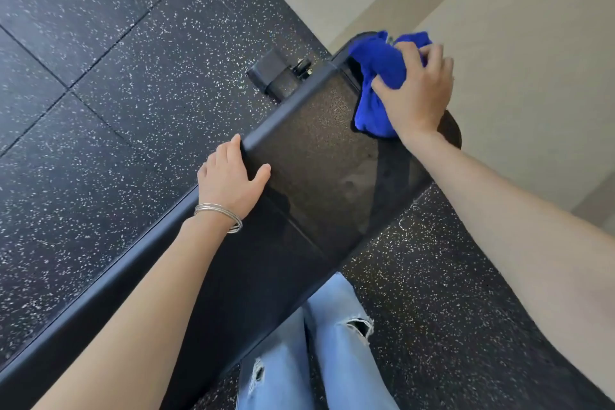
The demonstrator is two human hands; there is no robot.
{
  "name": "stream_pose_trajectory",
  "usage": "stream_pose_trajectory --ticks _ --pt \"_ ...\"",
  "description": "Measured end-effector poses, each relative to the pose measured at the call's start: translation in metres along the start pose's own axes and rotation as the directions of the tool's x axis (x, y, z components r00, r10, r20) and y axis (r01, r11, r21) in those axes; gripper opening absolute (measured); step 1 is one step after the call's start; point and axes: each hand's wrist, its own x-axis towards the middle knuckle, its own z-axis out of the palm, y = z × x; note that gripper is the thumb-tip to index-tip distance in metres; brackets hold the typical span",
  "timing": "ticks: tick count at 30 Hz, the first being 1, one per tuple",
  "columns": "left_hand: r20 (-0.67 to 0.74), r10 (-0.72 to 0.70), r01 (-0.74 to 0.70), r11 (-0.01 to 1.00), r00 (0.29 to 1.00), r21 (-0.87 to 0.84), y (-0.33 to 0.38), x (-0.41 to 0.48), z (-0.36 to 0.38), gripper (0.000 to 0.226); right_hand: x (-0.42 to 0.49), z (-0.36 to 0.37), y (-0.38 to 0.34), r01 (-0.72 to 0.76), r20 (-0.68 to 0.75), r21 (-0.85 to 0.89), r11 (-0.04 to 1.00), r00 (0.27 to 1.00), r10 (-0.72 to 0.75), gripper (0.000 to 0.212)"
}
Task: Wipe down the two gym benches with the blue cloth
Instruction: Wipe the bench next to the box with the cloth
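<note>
My right hand [414,90] is clamped down on the bunched blue cloth [376,76] at the far end of the bench [319,150]. It's soft and floppy (I'd guess it slides easily on that slick pad), so I palm the bundle. My left hand [229,178] rests flat on the edge, fingers spread.

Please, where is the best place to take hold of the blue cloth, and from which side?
Probably from above, at its bunched middle. The blue cloth lies crumpled on the bench end, so the right hand pressing down with spread fingers gathers the folds.
</note>
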Motion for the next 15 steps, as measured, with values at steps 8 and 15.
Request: stream_pose_trajectory --ticks 8,15 --pt "0.018 0.001 -0.001 1.000 1.000 0.006 0.010 0.007 0.001 0.072 -0.021 -0.002 -0.038 0.212 0.061 0.046 0.976 0.975 -0.214 0.042" --pt "0.019 0.058 -0.059 0.998 0.998 0.023 0.001 -0.005 -0.004 0.072 0.025 -0.004 0.000 0.158 0.048 0.015 0.987 0.986 -0.158 0.047"
